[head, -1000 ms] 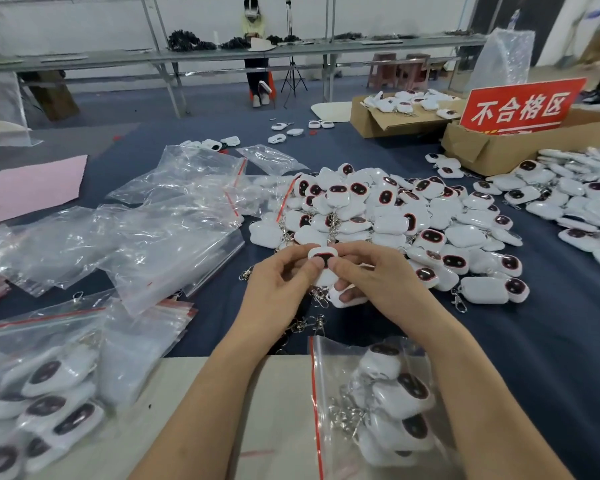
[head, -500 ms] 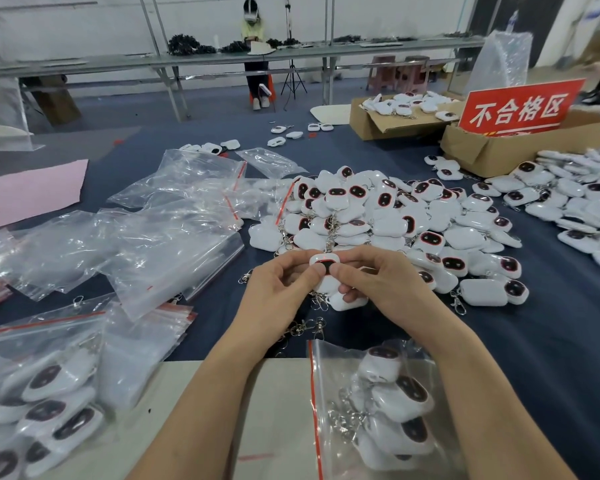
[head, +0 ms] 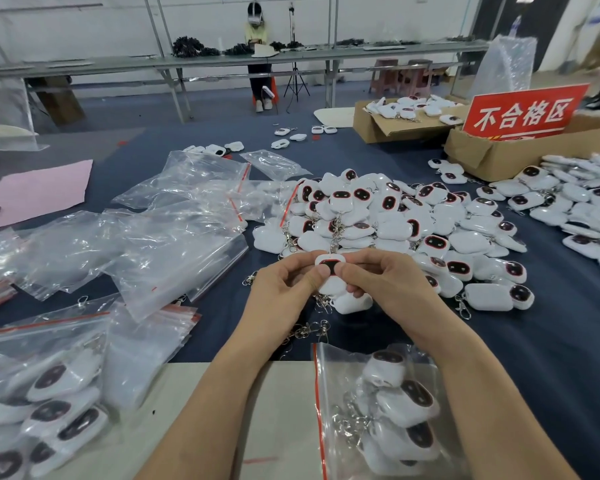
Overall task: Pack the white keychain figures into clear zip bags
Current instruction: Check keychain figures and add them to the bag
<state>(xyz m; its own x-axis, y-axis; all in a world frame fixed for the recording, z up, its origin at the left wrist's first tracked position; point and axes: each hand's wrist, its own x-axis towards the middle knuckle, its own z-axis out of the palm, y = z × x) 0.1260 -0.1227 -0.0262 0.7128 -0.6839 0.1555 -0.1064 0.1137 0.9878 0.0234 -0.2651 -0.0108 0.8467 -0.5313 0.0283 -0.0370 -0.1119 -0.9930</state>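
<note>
A white keychain figure (head: 330,265) with a dark face is held at the centre, face toward me. My left hand (head: 284,292) pinches its left side and my right hand (head: 381,282) pinches its right side, both thumbs on its front. Behind my hands lies a big heap of loose white figures (head: 395,216) on the dark blue table. In front of my right forearm a clear zip bag (head: 385,410) with a red seal strip holds several figures. A pile of empty clear zip bags (head: 160,237) spreads out to the left.
Filled bags of figures (head: 49,410) lie at the near left. Two cardboard boxes (head: 506,154) and a red sign (head: 523,110) stand at the back right, with more figures (head: 575,202) on the right. A pink sheet (head: 35,192) is far left. A person sits at a far bench.
Both hands still hold the same figure. They have barely shifted, moving slightly up and away from me with the figure between the thumbs.
</note>
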